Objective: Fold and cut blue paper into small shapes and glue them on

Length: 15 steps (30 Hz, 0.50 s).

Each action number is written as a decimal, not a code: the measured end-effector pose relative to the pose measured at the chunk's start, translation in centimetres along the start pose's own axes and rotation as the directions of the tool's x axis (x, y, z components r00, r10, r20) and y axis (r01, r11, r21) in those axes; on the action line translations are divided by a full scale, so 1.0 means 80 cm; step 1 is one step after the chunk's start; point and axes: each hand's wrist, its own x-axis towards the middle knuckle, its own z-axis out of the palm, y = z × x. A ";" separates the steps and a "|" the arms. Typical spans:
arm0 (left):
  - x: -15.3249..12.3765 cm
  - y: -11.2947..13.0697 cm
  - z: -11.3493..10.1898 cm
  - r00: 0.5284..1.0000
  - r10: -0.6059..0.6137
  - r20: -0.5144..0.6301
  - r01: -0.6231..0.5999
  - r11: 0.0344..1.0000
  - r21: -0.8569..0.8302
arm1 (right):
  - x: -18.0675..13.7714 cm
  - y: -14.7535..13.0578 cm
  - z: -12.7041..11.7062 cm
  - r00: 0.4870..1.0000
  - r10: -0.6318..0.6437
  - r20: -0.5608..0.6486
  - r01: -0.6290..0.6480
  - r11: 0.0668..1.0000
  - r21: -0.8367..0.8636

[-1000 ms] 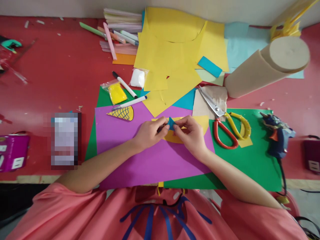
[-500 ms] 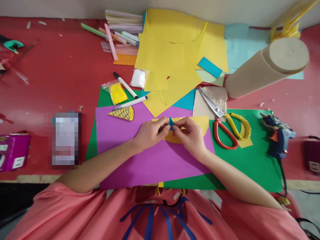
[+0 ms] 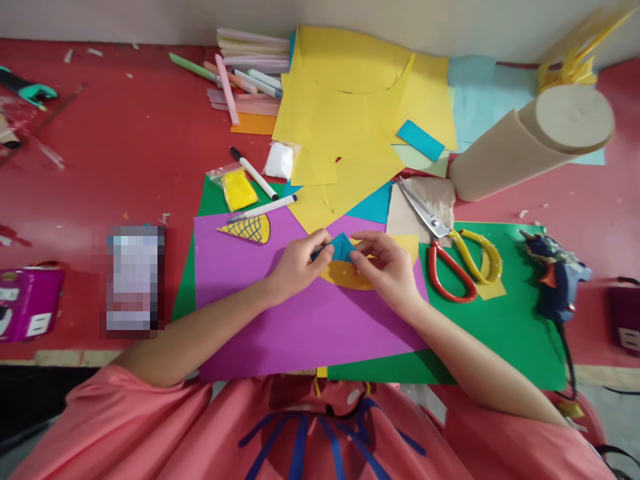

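Note:
A small blue paper piece point(image 3: 342, 247) is pinched between the fingertips of my left hand point(image 3: 299, 264) and my right hand point(image 3: 387, 267), both closed on it. They hover over a yellow half-round paper shape point(image 3: 345, 275) lying on a purple sheet point(image 3: 300, 320), which overlaps a green sheet point(image 3: 500, 327). A yellow cone cut-out with a blue grid point(image 3: 249, 229) rests at the purple sheet's upper left.
Red-and-yellow-handled scissors point(image 3: 453, 250) and a blue glue gun point(image 3: 553, 280) lie to the right. Yellow paper sheets point(image 3: 360, 113), markers point(image 3: 255, 175), a bag of yellow clay point(image 3: 239, 188) and a rolled tan felt point(image 3: 530, 143) sit behind. A purple box point(image 3: 27, 303) stands at the far left.
The blue piece shows more of its surface now, spread wider between my fingertips. My hands stay over the yellow shape; the view shifted slightly.

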 end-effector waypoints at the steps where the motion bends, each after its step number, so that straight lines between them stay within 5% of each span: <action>1: 0.000 0.000 0.000 1.000 -0.005 -0.002 0.005 1.000 -0.008 | 0.001 -0.001 -0.001 1.000 0.017 0.016 -0.018 1.000 0.012; 6: 0.001 0.001 -0.001 0.999 -0.035 0.014 0.036 0.998 -0.060 | 0.005 -0.003 -0.004 0.997 0.060 0.043 -0.059 0.998 -0.021; 15: 0.003 -0.005 -0.001 0.997 -0.078 -0.029 0.072 0.981 -0.178 | 0.005 -0.003 -0.012 0.996 -0.076 -0.053 0.065 0.982 -0.177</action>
